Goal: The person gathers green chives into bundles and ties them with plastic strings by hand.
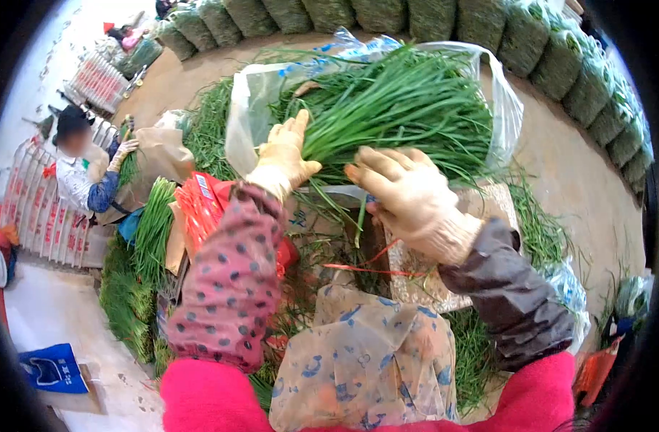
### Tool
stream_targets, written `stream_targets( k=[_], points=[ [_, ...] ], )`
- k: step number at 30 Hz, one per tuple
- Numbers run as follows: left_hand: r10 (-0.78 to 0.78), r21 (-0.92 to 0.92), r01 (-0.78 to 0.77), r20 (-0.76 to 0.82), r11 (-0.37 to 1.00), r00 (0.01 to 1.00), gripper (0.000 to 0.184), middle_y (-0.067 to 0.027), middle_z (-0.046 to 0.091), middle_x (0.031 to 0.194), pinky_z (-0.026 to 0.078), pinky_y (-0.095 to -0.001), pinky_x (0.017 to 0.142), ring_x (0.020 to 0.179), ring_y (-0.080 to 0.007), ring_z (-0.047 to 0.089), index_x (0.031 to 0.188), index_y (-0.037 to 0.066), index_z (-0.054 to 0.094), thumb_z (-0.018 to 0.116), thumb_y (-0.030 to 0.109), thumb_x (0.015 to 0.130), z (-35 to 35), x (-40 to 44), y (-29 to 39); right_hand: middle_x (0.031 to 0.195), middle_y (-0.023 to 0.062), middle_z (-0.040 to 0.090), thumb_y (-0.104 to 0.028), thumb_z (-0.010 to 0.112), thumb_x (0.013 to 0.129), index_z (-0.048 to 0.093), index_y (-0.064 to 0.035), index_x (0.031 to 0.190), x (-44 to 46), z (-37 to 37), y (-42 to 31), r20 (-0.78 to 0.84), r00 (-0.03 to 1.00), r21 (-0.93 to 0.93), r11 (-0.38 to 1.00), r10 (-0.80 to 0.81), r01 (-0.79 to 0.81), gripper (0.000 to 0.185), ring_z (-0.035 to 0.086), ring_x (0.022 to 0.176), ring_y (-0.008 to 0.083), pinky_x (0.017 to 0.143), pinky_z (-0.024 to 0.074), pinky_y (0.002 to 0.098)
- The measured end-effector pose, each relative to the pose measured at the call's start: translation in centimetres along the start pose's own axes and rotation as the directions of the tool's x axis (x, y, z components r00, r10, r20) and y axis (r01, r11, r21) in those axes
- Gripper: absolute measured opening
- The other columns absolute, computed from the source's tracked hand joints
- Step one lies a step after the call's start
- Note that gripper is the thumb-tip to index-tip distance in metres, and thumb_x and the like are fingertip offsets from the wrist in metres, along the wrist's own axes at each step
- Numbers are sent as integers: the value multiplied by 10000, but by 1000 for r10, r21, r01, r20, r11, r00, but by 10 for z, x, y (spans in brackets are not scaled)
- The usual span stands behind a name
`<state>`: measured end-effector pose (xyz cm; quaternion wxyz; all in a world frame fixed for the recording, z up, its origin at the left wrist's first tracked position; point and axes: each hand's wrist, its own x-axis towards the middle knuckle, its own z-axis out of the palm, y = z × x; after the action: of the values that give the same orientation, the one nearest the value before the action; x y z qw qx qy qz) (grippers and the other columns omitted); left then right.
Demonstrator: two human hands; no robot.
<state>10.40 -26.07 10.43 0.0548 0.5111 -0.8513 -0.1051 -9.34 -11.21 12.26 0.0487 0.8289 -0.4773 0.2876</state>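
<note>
A person point(84, 169) was at far left. The left hand point(283, 155), grip spread, touched the long greens' point(409, 108) stem end in the far plastic bag point(506, 108); the right hand point(409, 198), loosely open, was at their near edge.

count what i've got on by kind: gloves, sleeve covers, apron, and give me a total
gloves, left glove and right glove: 2
sleeve covers, spotted one and dark one: 2
see-through apron: 1
total: 5
</note>
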Motion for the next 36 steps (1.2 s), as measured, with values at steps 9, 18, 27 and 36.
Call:
stream_targets(
  k=[9, 18, 27, 36],
  points=[
    [-192, -455, -10, -396, 890, 898, 780, -190, 404, 1402, 339, -400, 1058, 1293, -335, 391, 1438, 17, 284, 699, 122, 786, 43, -17, -72, 1381, 112, 457, -207, 821, 574, 405, -95, 1372, 115, 85, 17, 383, 919, -216, 959, -90, 184, 907, 397, 1306, 290, 1044, 318, 525],
    [-616, -965, -260, -223, 31, 755, 557, -82, 495, 1232, 431, -270, 920, 1068, -150, 504, 1413, 21, 328, 588, 110, 928, 32, -28, -66, 992, 127, 664, -273, 749, 709, 640, -150, 1124, 157, 84, 34, 525, 849, 22, 996, 62, -86, 447, 635, 936, 305, 798, 514, 379],
    [-647, -939, -324, -320, 119, 692, 460, -88, 465, 1287, 405, -309, 967, 1113, -169, 482, 1408, 54, 351, 446, 268, 1011, 68, -22, -78, 1065, 129, 658, -301, 779, 657, 639, -68, 1112, 183, 153, -6, 671, 738, -174, 982, 69, 67, 530, 633, 987, 299, 840, 519, 380],
    [-694, -954, -268, -284, 134, 662, 450, -32, 498, 1165, 428, -272, 883, 1025, -132, 492, 1340, 57, 422, 439, 361, 1010, 80, -25, -80, 1048, 101, 677, -249, 782, 671, 646, -71, 1113, 188, 145, -21, 617, 782, -169, 985, 87, 24, 496, 645, 961, 249, 823, 522, 365]
  ],
)
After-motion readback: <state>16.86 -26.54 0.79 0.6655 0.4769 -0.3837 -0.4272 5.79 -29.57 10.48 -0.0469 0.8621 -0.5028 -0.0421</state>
